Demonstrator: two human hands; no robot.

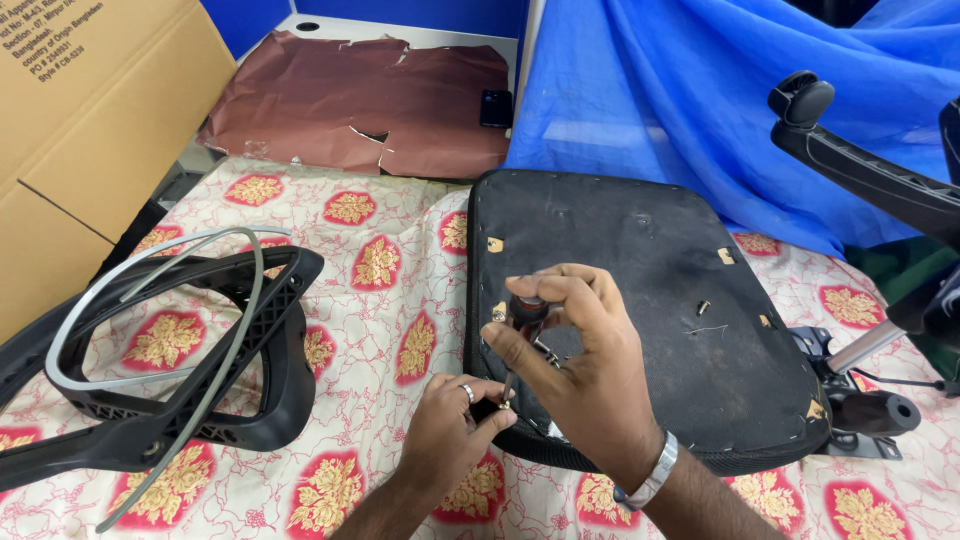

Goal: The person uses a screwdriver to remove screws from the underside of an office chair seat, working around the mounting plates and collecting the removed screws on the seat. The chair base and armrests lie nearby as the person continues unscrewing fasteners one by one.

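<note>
— What is cut off at left?
— A cardboard box (90,110) and a black chair frame (180,350), both cropped by the edge.
— And the hands?
— The left hand (450,425) pinches a small fitting, too tiny to identify, under the tool's tip. The right hand (580,350) grips a dark-handled screwdriver (522,325), upright at the near edge of the black upturned seat (640,300).

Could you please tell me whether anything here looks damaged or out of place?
Yes: the brown sheet at the back is torn, with ragged edges and a gap. A small loose brass-coloured fitting lies on the upturned black seat cushion.
</note>
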